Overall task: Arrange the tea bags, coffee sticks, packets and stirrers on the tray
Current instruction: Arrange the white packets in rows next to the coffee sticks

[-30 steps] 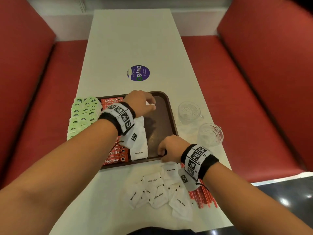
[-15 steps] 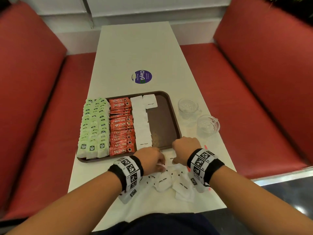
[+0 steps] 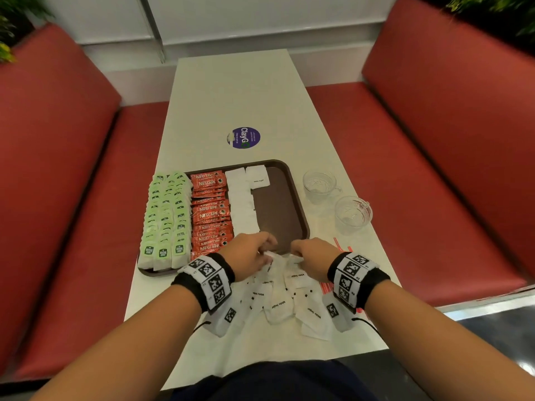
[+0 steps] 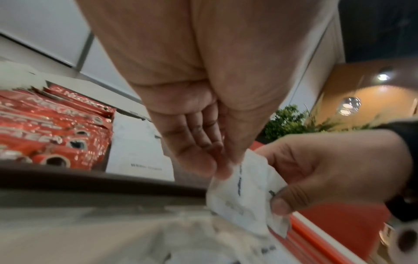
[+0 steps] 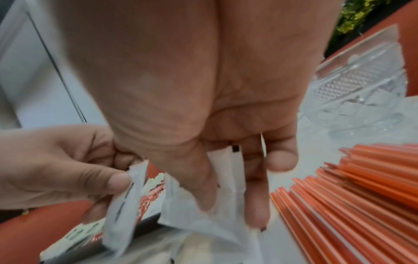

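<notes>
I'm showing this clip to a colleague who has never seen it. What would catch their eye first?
Probably the brown tray with its neat columns: green tea bags at its left side, red coffee sticks beside them, then white sugar packets. Next, the left hand and right hand at the tray's near edge, each pinching a packet above the loose packet pile, with orange stirrers alongside.

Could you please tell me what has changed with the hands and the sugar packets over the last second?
The left hand came back from the far end of the tray to the loose sugar packets on the table and now pinches one; the right hand shifted slightly and has a grip on a packet too. The tea bags, coffee sticks, stirrers and glass cups stayed put.
</notes>
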Demonstrator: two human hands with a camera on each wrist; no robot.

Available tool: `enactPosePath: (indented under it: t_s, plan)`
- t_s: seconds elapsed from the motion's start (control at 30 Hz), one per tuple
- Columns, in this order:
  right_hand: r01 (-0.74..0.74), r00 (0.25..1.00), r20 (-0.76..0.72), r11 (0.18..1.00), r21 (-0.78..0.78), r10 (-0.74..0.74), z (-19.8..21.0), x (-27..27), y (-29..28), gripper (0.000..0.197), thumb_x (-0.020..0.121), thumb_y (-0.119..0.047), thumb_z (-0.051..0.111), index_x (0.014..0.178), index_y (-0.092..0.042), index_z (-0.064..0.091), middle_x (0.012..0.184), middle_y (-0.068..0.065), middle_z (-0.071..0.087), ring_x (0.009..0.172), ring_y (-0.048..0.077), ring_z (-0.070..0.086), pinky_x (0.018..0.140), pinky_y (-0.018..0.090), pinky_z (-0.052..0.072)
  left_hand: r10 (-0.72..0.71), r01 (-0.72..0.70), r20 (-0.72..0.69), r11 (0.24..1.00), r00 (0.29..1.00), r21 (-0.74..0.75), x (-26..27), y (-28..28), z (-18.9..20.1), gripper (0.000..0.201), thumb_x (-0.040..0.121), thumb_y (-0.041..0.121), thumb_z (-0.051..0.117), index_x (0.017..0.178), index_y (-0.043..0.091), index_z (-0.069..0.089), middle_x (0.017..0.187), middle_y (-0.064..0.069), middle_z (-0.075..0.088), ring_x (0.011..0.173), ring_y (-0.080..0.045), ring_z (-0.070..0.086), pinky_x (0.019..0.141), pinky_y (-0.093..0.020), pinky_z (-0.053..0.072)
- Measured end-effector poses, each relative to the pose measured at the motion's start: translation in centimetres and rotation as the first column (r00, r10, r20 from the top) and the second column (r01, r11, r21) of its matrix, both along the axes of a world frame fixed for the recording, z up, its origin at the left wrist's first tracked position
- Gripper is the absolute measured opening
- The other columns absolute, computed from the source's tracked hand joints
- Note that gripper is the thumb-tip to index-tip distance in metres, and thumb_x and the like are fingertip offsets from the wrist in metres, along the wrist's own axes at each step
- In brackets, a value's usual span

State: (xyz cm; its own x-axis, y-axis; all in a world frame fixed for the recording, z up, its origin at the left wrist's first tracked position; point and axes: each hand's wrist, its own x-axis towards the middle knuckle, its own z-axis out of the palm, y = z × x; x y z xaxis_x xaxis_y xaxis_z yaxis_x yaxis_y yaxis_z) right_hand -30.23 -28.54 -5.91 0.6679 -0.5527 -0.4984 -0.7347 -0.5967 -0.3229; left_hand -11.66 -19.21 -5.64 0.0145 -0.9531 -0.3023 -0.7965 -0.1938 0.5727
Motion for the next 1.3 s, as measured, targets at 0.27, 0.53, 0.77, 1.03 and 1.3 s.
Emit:
enactPosePath:
  t_s: [0.27,0.53,0.77,1.03,1.3]
  plan:
    - [0.125,0.911,0.361,0.969,0.215,-0.198,0.8,1.1,-0.9,0.012,0.095,-0.009,0.05,0.097,-0.018,0.041,0.08,0.001,0.057,0.065,0.017,0.049,0.059,0.029,0.042,0.132,-0.16,-0.191,0.977,0.973,-0.141,2.2,-0.4,1.4,0.018,0.086,0.019,0.07,0.089,0.036,0.068,0.085,0.008,0.072,0.079,-0.011,0.067,0.077,-0.038,0.057]
    - [0.113,0.8,0.565,0.976,0.188,-0.202,0.8,3.1,-2.4,0.013,0.092,-0.029,0.067,0.088,-0.034,0.055,0.08,-0.011,0.06,0.071,0.005,0.055,0.062,0.022,0.041,0.167,-0.228,-0.251,0.945,0.953,-0.234,2.7,-2.0,1.0,0.002,0.092,0.028,0.068,0.092,0.029,0.067,0.081,0.008,0.071,0.074,-0.007,0.064,0.069,-0.026,0.052]
    - [0.175,0.786,0.568,0.969,0.174,-0.244,1.0,4.4,-4.8,0.004,0.094,-0.028,0.065,0.097,-0.026,0.063,0.087,-0.009,0.064,0.079,0.008,0.058,0.07,0.025,0.045,0.138,-0.161,-0.121,0.965,0.983,-0.208,4.3,-5.6,1.5,0.008,0.091,0.032,0.069,0.097,0.029,0.072,0.087,0.014,0.069,0.081,-0.002,0.061,0.075,-0.024,0.05]
    - [0.282,0.696,0.551,0.881,0.38,-0.46,1.8,4.2,-7.1,0.008,0.098,-0.012,0.048,0.099,-0.013,0.039,0.072,0.0,0.04,0.058,0.012,0.038,0.053,0.025,0.034,0.3,-0.272,0.158,0.946,0.941,-0.174,9.4,-14.7,0.5,0.017,0.095,0.032,0.062,0.107,0.023,0.07,0.101,0.002,0.069,0.094,-0.019,0.062,0.085,-0.034,0.05]
    - [0.273,0.722,0.551,0.904,0.329,-0.419,2.1,4.7,-8.6,0.011,0.093,-0.014,0.055,0.086,-0.023,0.057,0.084,0.001,0.06,0.077,0.018,0.057,0.067,0.032,0.047,0.123,-0.162,0.384,0.984,0.915,0.072,10.3,-20.0,-1.9,0.03,0.094,0.036,0.063,0.118,0.019,0.069,0.119,-0.005,0.066,0.109,-0.025,0.06,0.094,-0.038,0.051]
